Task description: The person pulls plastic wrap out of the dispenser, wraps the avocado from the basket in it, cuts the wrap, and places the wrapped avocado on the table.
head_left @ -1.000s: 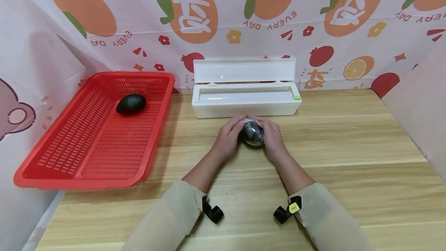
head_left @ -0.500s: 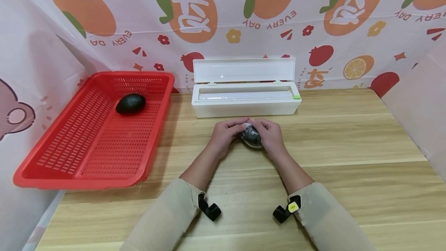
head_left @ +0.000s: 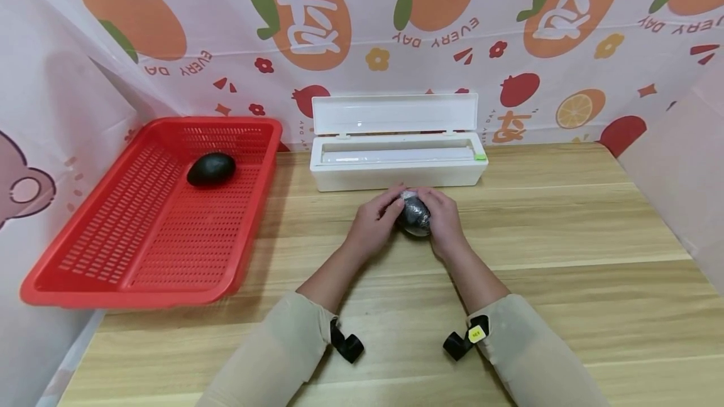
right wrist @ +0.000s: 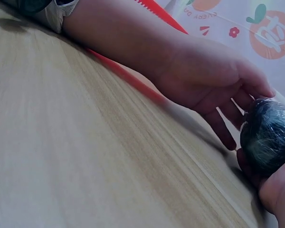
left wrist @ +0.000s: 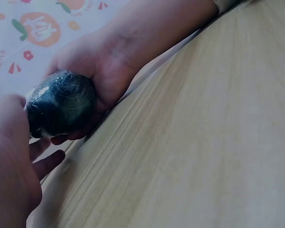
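An avocado (head_left: 415, 215) wrapped in shiny cling film is between both hands, close over the table in front of the white box. My right hand (head_left: 447, 222) grips it from the right, palm against its side as the left wrist view shows. My left hand (head_left: 371, 222) is at its left end, thumb and fingertips on the film, while its lower fingers spread loosely beneath in the right wrist view. Wrinkled film shows over the dark skin of the wrapped avocado (left wrist: 64, 104). The far underside is hidden by the fingers.
Behind the hands stands a white cling film box (head_left: 398, 176), lid raised, roll inside. To the left, a red perforated basket (head_left: 257, 225) holds one bare avocado (head_left: 212, 169). A fruit-print sheet (head_left: 373, 30) hangs behind the wooden table (head_left: 565, 231).
Half a second ago both hands pinched at the film on the avocado's upper end; now they lie more around it, and the avocado has turned and shifted slightly right. Basket and box stay put.
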A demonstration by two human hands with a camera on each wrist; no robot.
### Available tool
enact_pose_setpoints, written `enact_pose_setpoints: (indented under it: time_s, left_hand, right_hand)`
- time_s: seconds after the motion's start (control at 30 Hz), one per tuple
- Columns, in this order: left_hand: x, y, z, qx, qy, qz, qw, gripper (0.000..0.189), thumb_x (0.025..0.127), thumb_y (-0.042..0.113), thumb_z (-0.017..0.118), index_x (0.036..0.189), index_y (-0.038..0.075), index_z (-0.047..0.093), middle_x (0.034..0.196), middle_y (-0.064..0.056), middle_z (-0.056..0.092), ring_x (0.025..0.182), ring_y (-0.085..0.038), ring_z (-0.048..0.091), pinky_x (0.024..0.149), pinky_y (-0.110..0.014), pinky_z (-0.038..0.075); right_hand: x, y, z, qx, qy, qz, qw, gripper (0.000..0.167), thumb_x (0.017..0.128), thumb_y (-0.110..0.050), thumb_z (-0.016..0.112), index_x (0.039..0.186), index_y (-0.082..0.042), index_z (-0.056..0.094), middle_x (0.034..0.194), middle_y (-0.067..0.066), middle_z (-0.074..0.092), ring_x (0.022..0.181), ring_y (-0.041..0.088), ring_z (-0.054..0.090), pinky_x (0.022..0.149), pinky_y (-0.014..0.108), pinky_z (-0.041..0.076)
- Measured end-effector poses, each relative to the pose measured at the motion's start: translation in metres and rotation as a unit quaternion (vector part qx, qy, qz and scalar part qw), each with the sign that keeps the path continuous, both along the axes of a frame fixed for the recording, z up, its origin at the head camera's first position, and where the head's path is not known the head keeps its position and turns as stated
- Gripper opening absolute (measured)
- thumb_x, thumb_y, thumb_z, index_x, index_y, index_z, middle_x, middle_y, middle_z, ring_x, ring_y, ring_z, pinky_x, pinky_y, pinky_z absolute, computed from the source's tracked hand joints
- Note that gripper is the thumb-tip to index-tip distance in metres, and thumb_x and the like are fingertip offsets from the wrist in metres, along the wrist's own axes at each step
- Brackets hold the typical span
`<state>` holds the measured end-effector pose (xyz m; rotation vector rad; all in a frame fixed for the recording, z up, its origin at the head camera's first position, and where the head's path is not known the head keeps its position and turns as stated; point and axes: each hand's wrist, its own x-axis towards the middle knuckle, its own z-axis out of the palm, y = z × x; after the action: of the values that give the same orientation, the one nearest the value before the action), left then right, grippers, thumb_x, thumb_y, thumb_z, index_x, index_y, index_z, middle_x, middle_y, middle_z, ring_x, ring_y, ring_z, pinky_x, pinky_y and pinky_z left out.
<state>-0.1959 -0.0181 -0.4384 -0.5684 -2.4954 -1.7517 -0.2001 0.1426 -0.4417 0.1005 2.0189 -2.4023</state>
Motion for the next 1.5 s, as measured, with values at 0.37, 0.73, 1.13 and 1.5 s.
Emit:
enact_pose_setpoints:
  time_s: [0.37,0.73,1.13,1.5]
  left_hand:
    - [0.002,0.003,0.002,-0.219,0.148,-0.074,0.9616,0.102,0.078,0.054,0.078,0.153,0.009,0.026,0.157,-0.011,0.031,0.143,-0.023,0.033,0.115,-0.040,0.034]
    - [0.004,0.000,0.003,-0.307,0.138,-0.025,0.9412,0.078,0.085,0.062,0.065,0.139,0.009,0.044,0.129,-0.010,0.056,0.114,-0.025,0.057,0.094,-0.045,0.049]
    - [0.007,-0.003,0.007,-0.211,0.009,0.012,0.9774,0.104,0.085,0.083,0.000,0.112,0.010,0.069,0.110,-0.011,0.072,0.107,-0.030,0.066,0.090,-0.044,0.051]
    - [0.002,0.003,0.008,0.053,-0.184,-0.016,0.9813,0.054,0.101,0.053,0.042,0.125,0.010,0.066,0.121,-0.013,0.065,0.091,-0.023,0.067,0.080,-0.034,0.057]
  right_hand:
    - [-0.001,0.001,0.002,-0.041,-0.030,0.018,0.9985,0.039,0.103,-0.019,0.046,0.129,0.008,0.058,0.120,0.009,0.063,0.113,0.016,0.058,0.097,0.025,0.048]
    - [0.004,0.003,0.005,0.165,0.082,0.089,0.9790,0.048,0.107,-0.040,0.032,0.138,-0.013,0.058,0.144,0.001,0.055,0.139,0.016,0.043,0.119,0.038,0.025]
    - [0.017,-0.008,0.013,0.172,0.260,0.135,0.9405,0.042,0.106,-0.017,0.033,0.134,-0.003,0.060,0.137,0.010,0.061,0.134,0.020,0.050,0.114,0.028,0.035]
    - [0.012,-0.008,0.010,-0.017,0.081,0.020,0.9964,0.032,0.099,-0.014,0.053,0.113,0.010,0.068,0.105,0.007,0.075,0.115,0.018,0.064,0.106,0.029,0.044]
